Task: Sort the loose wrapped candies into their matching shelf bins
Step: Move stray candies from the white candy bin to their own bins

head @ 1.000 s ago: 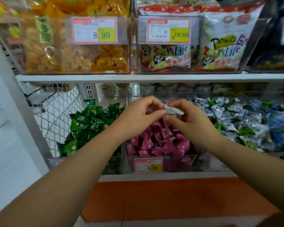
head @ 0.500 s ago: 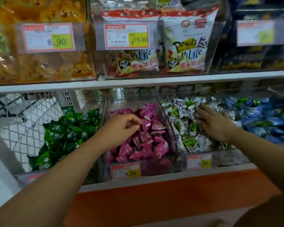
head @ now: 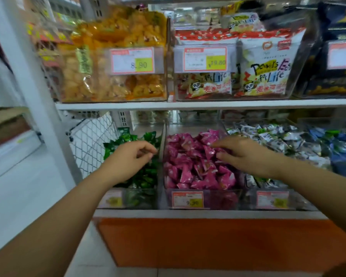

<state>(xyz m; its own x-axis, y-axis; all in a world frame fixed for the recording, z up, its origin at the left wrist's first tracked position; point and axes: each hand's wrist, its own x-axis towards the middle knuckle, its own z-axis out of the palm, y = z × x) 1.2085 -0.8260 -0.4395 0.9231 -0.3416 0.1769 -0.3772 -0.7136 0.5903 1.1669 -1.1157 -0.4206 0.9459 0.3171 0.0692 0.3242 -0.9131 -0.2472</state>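
The likeliest slip is a candy landing in the wrong bin. The right hand (head: 246,154) lies over the heap of pink foil-wrapped candies (head: 194,168) in the clear plastic middle bin (head: 228,196) at the lower shelf's front edge. Its fingers are straight and spread, the tips touching the top wrappers and gripping nothing. The heap stands high against the thin clear divider (head: 161,140) on its left. A sideways rake could tip pink pieces over into the green foil-wrapped candies (head: 140,176) next door, or over the low front wall to the floor.

The left hand (head: 128,158) hovers over that green pile just beside the divider, fingers curled toward the thumb. Blur hides the fingertips, so I cannot tell whether they pinch a piece. If they do carry one, letting go here would bury it among the green ones.

Toward the shelf's right end, a bin of white-and-green wrapped candies (head: 278,140) sits beside blue wrapped candies (head: 344,152).

A white wire mesh panel (head: 92,144) closes the shelf's left end, next to a white upright post (head: 28,76). The white upper shelf board (head: 208,105) carries clear bins of yellow-orange snack bags (head: 112,82) and white panda-print bags (head: 264,72). It hangs over the back of the candy bins, so a hand lifted high near the back would meet it. An orange base panel (head: 208,242) runs below the front edge.
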